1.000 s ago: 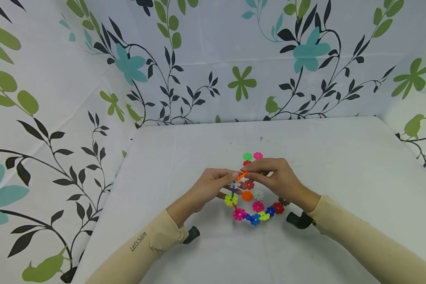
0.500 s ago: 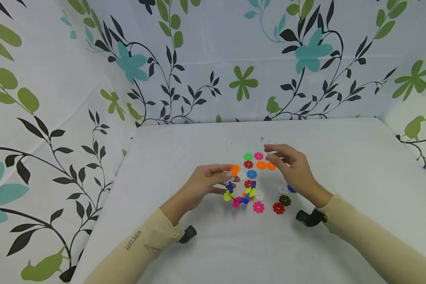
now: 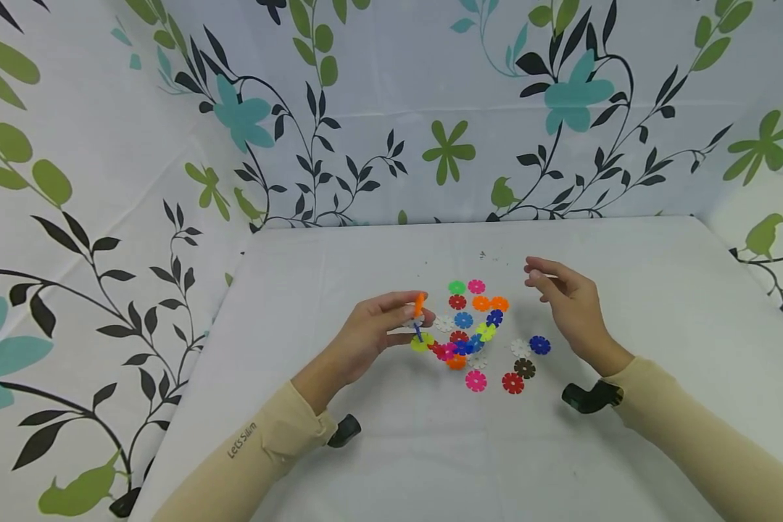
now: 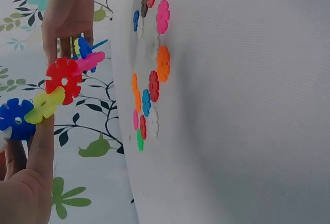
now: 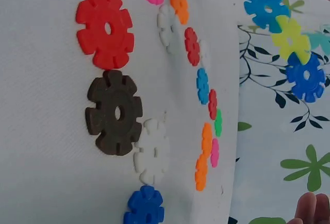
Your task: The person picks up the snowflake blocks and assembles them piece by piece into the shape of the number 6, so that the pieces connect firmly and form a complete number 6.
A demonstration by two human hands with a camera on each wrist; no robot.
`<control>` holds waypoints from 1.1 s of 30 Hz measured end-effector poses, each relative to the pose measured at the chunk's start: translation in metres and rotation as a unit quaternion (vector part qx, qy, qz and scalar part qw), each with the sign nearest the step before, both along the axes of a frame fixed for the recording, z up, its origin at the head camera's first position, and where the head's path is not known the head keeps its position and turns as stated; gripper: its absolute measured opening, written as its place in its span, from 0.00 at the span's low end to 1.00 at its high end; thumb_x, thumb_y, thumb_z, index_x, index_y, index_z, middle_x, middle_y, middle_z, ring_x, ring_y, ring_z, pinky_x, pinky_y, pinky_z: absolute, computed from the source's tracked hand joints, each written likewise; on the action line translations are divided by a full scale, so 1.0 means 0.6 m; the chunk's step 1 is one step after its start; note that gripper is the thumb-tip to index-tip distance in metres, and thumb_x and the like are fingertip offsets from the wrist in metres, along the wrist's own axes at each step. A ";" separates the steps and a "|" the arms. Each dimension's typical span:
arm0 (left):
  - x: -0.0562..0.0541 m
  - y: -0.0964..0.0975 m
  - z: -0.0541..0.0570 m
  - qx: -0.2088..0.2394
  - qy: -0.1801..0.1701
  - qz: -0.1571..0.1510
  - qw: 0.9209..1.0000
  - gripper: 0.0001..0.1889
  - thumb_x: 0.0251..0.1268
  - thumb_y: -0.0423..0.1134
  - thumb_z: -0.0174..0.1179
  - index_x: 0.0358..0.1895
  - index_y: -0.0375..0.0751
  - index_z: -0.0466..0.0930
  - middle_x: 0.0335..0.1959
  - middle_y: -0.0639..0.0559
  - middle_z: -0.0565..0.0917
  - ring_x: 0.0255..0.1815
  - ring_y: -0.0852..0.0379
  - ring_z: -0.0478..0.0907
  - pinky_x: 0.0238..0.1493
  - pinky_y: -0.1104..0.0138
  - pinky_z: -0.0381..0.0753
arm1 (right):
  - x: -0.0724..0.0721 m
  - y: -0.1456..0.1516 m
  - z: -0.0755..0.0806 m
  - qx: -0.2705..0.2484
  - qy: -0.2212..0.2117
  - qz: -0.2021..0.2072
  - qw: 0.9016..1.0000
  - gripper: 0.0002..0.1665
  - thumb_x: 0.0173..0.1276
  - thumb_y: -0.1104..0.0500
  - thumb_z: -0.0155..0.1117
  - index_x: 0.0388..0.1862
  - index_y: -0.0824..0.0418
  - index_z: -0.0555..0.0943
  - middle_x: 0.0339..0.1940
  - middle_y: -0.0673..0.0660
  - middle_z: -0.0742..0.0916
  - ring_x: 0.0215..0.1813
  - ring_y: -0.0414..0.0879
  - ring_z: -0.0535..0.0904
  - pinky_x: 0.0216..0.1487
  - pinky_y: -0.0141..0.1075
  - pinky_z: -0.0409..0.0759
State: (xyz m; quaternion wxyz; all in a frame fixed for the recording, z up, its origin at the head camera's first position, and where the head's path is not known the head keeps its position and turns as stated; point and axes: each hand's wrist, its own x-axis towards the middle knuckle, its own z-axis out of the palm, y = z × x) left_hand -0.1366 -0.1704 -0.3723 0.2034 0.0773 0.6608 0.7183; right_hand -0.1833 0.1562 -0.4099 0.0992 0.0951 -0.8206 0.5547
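In the head view my left hand (image 3: 365, 330) pinches the orange flower-shaped disc (image 3: 419, 305) at one end of a chain of slotted plastic discs. The chain (image 3: 486, 332) runs off to the right in yellow, red, pink and blue links, overlapping loose discs in this view. The left wrist view shows its red link (image 4: 64, 81) and a yellow link (image 4: 44, 106) raised beside the table surface. My right hand (image 3: 577, 304) is in the air to the right, fingers loosely bent and holding nothing. In the right wrist view the chain's blue end disc (image 5: 305, 77) hangs free.
Loose discs lie on the white table (image 3: 365, 478): a pink one (image 3: 475, 381), a red one (image 3: 512, 383), a brown one (image 3: 525, 368), a blue one (image 3: 540, 345) and several more. A leaf-patterned cloth (image 3: 378, 145) stands behind and to the left.
Both hands were together at the orange disc. My right hand has come away and moved right; my left hand has drawn slightly left with the chain, whose free end has swung out rightward.
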 end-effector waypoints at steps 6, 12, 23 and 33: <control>-0.001 0.003 0.001 0.016 -0.009 0.009 1.000 0.20 0.78 0.41 0.55 0.68 0.42 0.76 0.54 0.43 0.85 0.63 0.47 0.78 0.62 0.52 0.77 | 0.001 0.015 -0.011 0.014 -0.029 -0.011 0.999 0.27 0.81 0.48 0.53 0.70 0.61 0.75 0.63 0.63 0.83 0.51 0.36 0.81 0.47 0.28 0.79; -0.003 0.005 -0.001 0.022 -0.022 0.031 0.999 0.19 0.81 0.40 0.49 0.67 0.42 0.78 0.54 0.42 0.85 0.62 0.47 0.79 0.62 0.53 0.77 | 0.001 0.033 -0.022 0.033 -0.072 0.012 0.997 0.29 0.79 0.46 0.56 0.69 0.62 0.76 0.60 0.62 0.84 0.54 0.39 0.80 0.49 0.23 0.78; -0.005 0.007 0.001 0.044 -0.031 0.053 0.997 0.18 0.82 0.40 0.48 0.66 0.40 0.78 0.49 0.41 0.84 0.60 0.46 0.81 0.60 0.54 0.79 | -0.001 0.046 -0.048 0.144 -0.136 0.077 0.977 0.27 0.74 0.46 0.64 0.65 0.59 0.81 0.59 0.60 0.85 0.60 0.58 0.79 0.58 0.51 0.78; -0.005 0.007 -0.003 0.058 -0.041 0.066 0.995 0.19 0.82 0.40 0.49 0.66 0.39 0.78 0.47 0.43 0.85 0.59 0.46 0.81 0.59 0.55 0.79 | 0.000 0.055 -0.064 0.213 -0.133 0.123 0.960 0.21 0.68 0.52 0.72 0.57 0.57 0.86 0.49 0.54 0.89 0.55 0.54 0.82 0.55 0.51 0.82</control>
